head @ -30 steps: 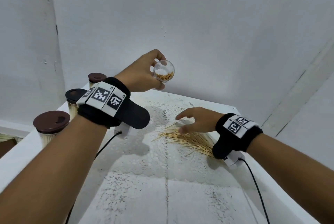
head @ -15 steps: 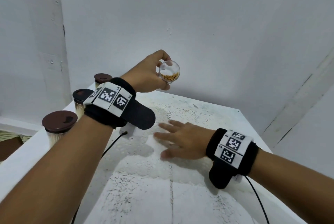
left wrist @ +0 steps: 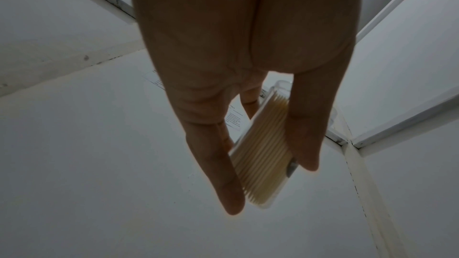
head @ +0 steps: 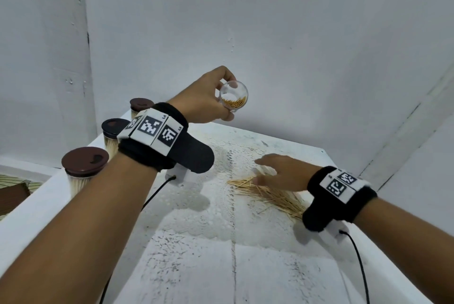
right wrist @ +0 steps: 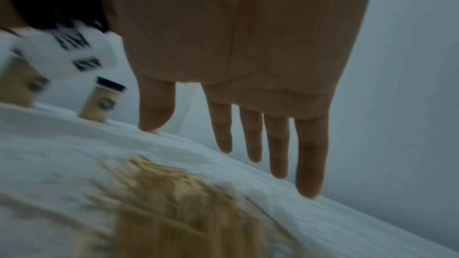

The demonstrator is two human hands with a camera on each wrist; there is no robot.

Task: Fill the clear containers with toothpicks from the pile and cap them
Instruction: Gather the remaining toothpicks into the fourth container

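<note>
Fingers of the left hand clasp the clear container; right fingers spread over toothpicks.

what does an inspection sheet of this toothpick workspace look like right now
surface: white speckled table with a white lace mat
job's things: loose pile of wooden toothpicks on the mat; clear round container, partly filled, uncapped; three filled containers with brown lids at the table's left edge
clutter: nothing seen
grippers: left hand holds the clear container raised; right hand flat over the pile, fingers straight
cables: black wrist cables lie across the table
surroundings: plain white walls
</note>
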